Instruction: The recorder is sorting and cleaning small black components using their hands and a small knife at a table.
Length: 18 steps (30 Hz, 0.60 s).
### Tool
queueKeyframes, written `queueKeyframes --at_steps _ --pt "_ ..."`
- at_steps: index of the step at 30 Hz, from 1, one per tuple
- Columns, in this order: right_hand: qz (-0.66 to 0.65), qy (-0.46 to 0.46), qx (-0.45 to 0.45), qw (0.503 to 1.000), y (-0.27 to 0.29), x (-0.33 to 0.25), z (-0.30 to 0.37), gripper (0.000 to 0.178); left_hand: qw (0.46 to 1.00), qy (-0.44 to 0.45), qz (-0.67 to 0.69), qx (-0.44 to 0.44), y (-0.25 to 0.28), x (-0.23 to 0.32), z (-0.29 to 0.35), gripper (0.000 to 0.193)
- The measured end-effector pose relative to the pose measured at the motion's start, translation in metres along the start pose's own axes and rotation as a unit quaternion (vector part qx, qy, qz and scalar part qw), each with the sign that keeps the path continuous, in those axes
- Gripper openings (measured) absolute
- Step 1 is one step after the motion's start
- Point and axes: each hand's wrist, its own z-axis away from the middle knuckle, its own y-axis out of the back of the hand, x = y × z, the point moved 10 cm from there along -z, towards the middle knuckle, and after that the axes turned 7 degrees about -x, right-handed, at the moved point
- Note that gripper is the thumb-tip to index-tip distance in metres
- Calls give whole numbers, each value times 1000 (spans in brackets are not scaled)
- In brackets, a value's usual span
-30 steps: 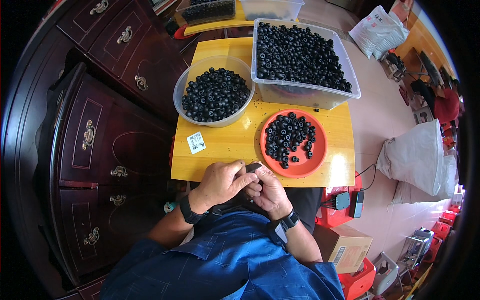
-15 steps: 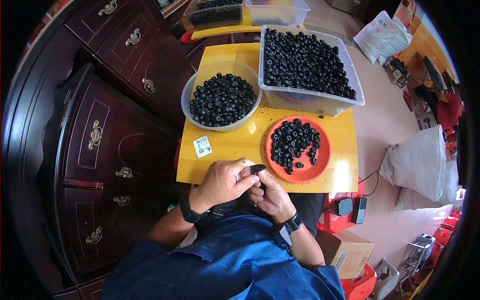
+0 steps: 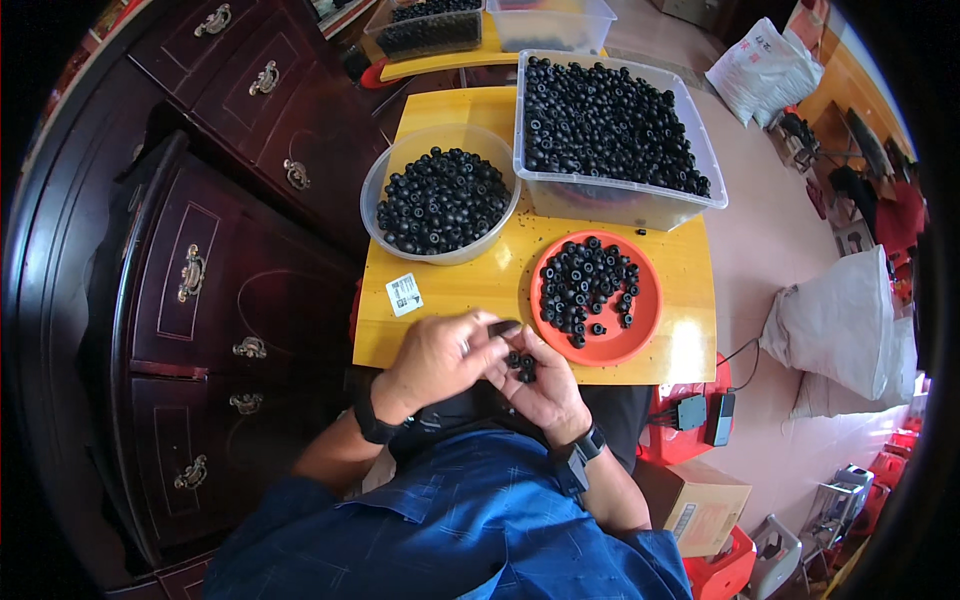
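Both hands meet over the table's near edge. My left hand (image 3: 440, 360) is closed, with a small dark, flat, blade-like piece (image 3: 504, 327) at its fingertips, close to my right thumb. My right hand (image 3: 548, 392) is turned palm up and curled around several small black ring-shaped parts (image 3: 522, 366), which show between its fingers. To the right, an orange-red plate (image 3: 628, 341) bears more of these black parts, each with a round hole. Behind my left hand stands a round clear tub (image 3: 376, 222), heaped with them.
A big clear rectangular bin (image 3: 620, 200), full of black parts, covers the yellow table's (image 3: 385, 338) far right. A white label (image 3: 404, 294) lies at the left. Dark wooden drawers (image 3: 240, 230) flank that side. White sacks (image 3: 835, 320) and a red stool (image 3: 668, 440) stand right.
My right hand has opened somewhat, so the black parts in its palm now show. The dark flat piece has shifted slightly left and up with my left fingertips.
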Motion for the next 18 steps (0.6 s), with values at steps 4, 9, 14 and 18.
queueKeyframes --at_steps 4,9,14,18 --pt "77 3 20 997 -13 3 -1 45 998 34 -18 -53 -32 -6 13 30" --pt "90 9 34 995 -16 4 0 46 994 16 -95 -49 -40 -2 16 26" --pt "88 14 36 995 -15 4 1 46 990 22 -118 -69 -45 -7 17 27" --pt "88 11 34 995 -18 4 3 45 993 23 -97 -69 -45 -10 18 28"
